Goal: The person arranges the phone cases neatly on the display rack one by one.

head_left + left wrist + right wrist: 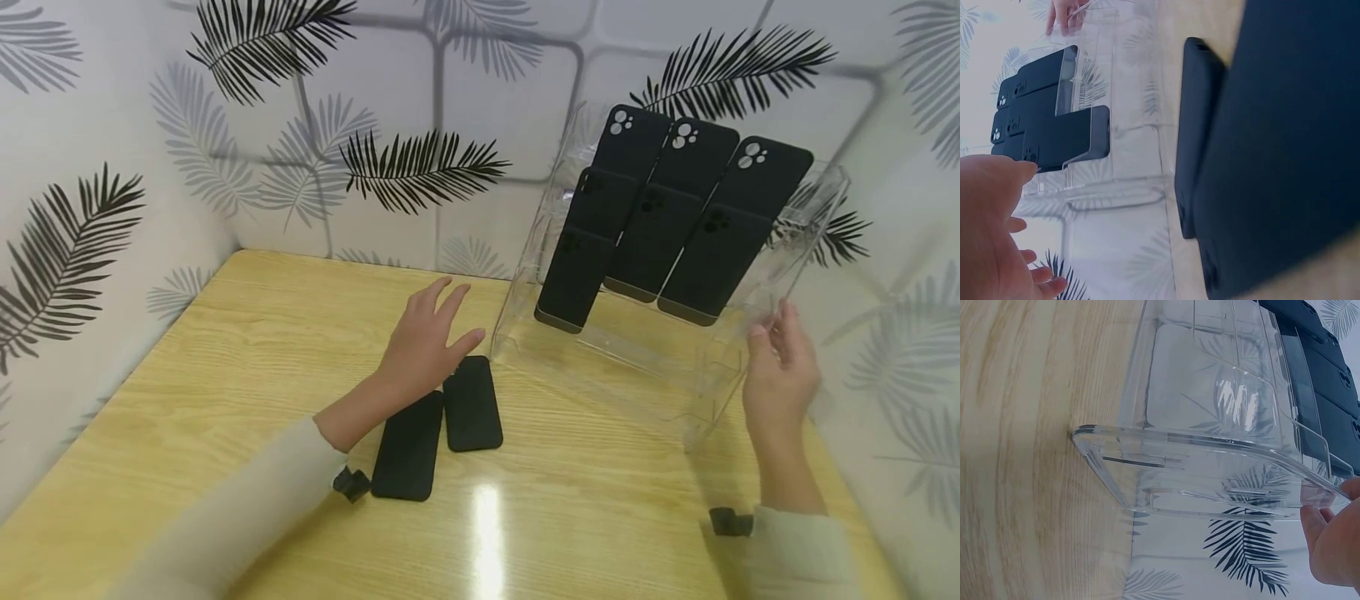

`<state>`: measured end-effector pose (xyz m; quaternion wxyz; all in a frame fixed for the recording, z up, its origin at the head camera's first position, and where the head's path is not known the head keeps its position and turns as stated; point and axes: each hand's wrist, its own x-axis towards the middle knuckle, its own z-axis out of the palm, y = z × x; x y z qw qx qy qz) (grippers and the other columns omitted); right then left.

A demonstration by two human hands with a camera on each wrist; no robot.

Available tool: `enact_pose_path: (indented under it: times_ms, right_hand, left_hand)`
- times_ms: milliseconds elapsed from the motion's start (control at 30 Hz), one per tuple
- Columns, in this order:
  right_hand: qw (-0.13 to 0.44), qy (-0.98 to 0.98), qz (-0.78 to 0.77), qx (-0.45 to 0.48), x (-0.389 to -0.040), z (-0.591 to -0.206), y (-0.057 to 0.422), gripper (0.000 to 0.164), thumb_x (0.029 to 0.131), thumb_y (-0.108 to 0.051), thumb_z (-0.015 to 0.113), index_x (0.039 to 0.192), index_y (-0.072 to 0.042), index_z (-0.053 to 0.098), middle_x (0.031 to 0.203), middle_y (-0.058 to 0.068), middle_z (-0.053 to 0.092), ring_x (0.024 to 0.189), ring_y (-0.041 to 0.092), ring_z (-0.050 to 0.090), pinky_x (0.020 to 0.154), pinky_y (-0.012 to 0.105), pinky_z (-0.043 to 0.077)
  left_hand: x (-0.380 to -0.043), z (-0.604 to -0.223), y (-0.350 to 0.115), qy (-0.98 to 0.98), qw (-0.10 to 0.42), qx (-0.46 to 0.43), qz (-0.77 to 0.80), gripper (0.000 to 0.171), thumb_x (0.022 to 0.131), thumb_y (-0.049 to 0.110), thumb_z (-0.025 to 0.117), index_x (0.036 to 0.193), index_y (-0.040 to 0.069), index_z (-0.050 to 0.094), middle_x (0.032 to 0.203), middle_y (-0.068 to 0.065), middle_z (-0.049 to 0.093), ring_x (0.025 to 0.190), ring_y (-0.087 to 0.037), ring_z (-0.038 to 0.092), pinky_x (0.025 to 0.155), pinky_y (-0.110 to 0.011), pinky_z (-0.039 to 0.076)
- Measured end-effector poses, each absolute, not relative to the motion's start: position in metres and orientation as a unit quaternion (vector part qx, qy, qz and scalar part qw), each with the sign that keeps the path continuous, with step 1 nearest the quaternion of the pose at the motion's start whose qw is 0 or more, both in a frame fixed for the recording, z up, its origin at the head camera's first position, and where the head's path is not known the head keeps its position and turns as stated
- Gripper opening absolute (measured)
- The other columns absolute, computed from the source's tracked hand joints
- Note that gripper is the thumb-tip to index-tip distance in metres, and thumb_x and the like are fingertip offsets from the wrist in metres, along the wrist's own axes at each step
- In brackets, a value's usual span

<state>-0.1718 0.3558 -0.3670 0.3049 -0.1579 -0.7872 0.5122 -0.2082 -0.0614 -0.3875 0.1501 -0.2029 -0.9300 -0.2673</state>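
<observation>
A clear plastic tiered display stand [618, 348] leans back on the right of the table, with several black phone cases [660, 242] overlapping in rows on it. My right hand [780, 371] pinches the stand's right side edge between thumb and fingers, as the right wrist view shows at the clear side panel [1210, 440]. To the left of the stand, my left hand [426, 343] is raised with fingers spread and nothing in it. Below it, two black phone cases lie side by side on the table: a left one [408, 450] and a right one [474, 408].
The wood-grain table [247, 350] meets a wall [495, 108] covered in black and grey leaf patterns at the back and sides. A small black camera [351, 483] sits at my left cuff, and another camera [731, 522] at my right cuff.
</observation>
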Motion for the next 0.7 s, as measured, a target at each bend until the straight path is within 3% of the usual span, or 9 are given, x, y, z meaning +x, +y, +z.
enact_pose_path:
  times_ms: [367, 700]
  right_hand:
    - [0.303, -0.790, 0.510, -0.155, -0.171, -0.367, 0.355, 0.049, 0.104, -0.028, 0.054, 0.151, -0.034, 0.042, 0.154, 0.000, 0.047, 0.134, 0.010, 0.051, 0.112, 0.025, 0.042]
    - [0.301, -0.794, 0.506, -0.152, -0.170, -0.366, 0.355, 0.049, 0.104, -0.028, 0.053, 0.152, -0.034, 0.041, 0.155, -0.002, 0.045, 0.135, 0.010, 0.051, 0.113, 0.026, 0.041]
  left_hand:
    - [-0.167, -0.412, -0.095, -0.957, 0.061, -0.193, -0.208, 0.073, 0.098, 0.050, 0.061, 0.157, 0.014, 0.036, 0.163, -0.018, 0.025, 0.146, -0.043, 0.031, 0.110, -0.060, 0.040]
    - [-0.140, -0.445, -0.104, -0.962, -0.020, -0.212, -0.170, 0.080, 0.096, 0.056, 0.060, 0.156, 0.008, 0.037, 0.161, -0.026, 0.026, 0.147, -0.046, 0.028, 0.114, -0.061, 0.034]
